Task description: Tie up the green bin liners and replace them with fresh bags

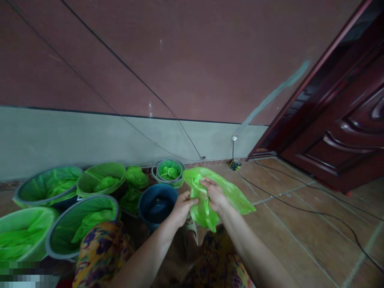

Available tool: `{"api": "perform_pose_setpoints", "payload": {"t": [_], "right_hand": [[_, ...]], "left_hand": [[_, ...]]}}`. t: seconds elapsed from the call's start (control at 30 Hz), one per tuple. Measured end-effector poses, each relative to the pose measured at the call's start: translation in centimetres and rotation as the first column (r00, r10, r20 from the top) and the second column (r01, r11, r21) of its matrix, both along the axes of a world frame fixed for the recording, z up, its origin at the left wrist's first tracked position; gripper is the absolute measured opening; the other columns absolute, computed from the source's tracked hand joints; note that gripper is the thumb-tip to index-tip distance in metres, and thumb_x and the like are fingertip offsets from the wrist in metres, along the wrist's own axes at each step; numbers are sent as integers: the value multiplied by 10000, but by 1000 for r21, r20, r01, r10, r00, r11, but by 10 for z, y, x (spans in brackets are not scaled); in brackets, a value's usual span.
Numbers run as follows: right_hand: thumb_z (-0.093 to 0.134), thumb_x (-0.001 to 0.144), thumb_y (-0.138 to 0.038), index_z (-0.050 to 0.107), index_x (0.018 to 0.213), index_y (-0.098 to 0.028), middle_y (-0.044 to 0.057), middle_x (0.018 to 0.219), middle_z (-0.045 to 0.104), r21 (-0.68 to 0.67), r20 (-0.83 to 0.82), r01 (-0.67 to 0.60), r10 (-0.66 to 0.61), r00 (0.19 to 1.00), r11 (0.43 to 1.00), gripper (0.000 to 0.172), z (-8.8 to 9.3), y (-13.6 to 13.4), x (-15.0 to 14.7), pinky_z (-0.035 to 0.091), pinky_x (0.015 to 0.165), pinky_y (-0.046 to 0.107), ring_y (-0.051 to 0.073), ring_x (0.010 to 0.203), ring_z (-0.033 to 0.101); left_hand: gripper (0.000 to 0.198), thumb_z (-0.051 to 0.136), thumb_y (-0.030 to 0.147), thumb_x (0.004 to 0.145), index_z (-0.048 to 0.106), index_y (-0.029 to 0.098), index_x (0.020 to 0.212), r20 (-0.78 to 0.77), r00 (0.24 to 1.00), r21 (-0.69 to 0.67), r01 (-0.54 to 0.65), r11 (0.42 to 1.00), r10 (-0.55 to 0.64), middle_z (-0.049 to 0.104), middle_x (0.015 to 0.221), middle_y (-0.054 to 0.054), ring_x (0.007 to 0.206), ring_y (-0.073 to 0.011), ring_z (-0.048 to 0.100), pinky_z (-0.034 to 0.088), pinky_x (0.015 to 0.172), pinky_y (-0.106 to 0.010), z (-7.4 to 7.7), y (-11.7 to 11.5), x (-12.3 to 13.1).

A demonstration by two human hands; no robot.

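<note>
A thin green plastic bag [234, 192] hangs between my two hands, partly bunched and spreading out to the right. My right hand [213, 194] grips it from the right side, fingers curled into the film. On the other edge, my left hand [181, 208] pinches the bag between thumb and fingers. Just left of my left hand stands a dark blue bucket [158, 204] with no liner in it. Behind it, near the wall, is a small bin [168, 170] with a green bag inside.
Several bins with green liners stand at the left, including a grey-rimmed bin [82, 228] and a green bin [102, 180]. A bundle of green bags [136, 177] lies beside them. A black cable [288, 200] crosses the tiled floor toward a dark red door [339, 132].
</note>
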State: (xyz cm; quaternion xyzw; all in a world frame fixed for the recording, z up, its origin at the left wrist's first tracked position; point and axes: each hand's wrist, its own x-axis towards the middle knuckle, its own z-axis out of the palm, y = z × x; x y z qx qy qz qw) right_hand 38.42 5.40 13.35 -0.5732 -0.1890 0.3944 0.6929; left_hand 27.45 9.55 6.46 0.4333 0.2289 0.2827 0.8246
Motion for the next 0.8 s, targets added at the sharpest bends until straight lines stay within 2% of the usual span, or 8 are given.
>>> {"api": "perform_pose_setpoints", "payload": {"t": [0.13, 0.2, 0.3, 0.4, 0.57, 0.63, 0.7, 0.8], "right_hand": [[759, 608, -375, 603, 956, -201, 8, 870, 670, -46, 87, -71, 75, 993, 996, 419, 15, -22, 27, 509, 680, 284, 168, 765, 638], [755, 621, -355, 582, 1139, -214, 47, 1060, 664, -120, 336, -175, 206, 919, 977, 563, 22, -36, 44, 512, 765, 311, 189, 891, 641], [720, 628, -197, 556, 1245, -223, 79, 1233, 588, -338, 759, -92, 329, 562, 937, 639, 20, -53, 67, 505, 827, 306, 195, 1004, 608], [550, 682, -36, 606, 1199, -174, 125, 1281, 545, -432, 899, 165, 408, 161, 886, 537, 12, -60, 85, 505, 838, 288, 191, 985, 612], [457, 705, -14, 652, 1123, -139, 139, 1240, 573, -288, 934, 453, 352, -62, 844, 478, 44, -72, 110, 513, 838, 321, 220, 936, 638], [446, 690, -16, 666, 1083, -152, 116, 1168, 611, -132, 974, 461, 201, -103, 877, 471, 69, -81, 114, 503, 871, 331, 227, 978, 627], [439, 671, -11, 643, 1120, -175, 97, 1181, 603, 84, 988, 465, -14, -153, 881, 520, 81, -91, 111, 479, 926, 347, 232, 1075, 588], [456, 669, -20, 589, 1193, -179, 114, 1242, 568, 184, 983, 523, -143, -119, 832, 563, 50, -103, 88, 480, 916, 350, 232, 1113, 568]], "left_hand": [[217, 652, 204, 609, 665, 141, 817, -199, 964, 171, -141, 975, 174, 683, 717, -27, 654, -188, 633, 489, 658, -299, -13, 25, -10], [141, 579, 169, 640, 665, 166, 751, -346, 834, 472, -241, 848, 430, 676, 707, -19, 695, -191, 632, 492, 688, -295, -18, 49, -26], [269, 533, 104, 643, 680, 163, 860, -346, 604, 808, -198, 556, 718, 697, 857, -58, 843, -214, 638, 490, 833, -336, -20, 84, -49], [365, 494, 65, 651, 669, 130, 965, -279, 512, 924, -88, 373, 812, 685, 938, -100, 890, -225, 636, 489, 874, -351, -17, 107, -63], [395, 487, 41, 670, 678, 103, 1010, -334, 443, 932, 24, 361, 832, 685, 994, -134, 906, -256, 649, 493, 880, -385, 15, 125, -80], [380, 499, 60, 686, 686, 105, 1013, -337, 432, 921, -33, 389, 836, 697, 986, -126, 892, -257, 656, 502, 863, -385, 38, 129, -87], [359, 499, 133, 745, 681, 131, 1054, -202, 457, 934, -175, 310, 866, 701, 1018, -100, 900, -234, 656, 507, 856, -359, 55, 130, -94], [407, 477, 129, 718, 672, 156, 1074, -71, 476, 920, -309, 243, 876, 706, 1052, -75, 964, -217, 648, 495, 881, -323, 52, 126, -100]]}}
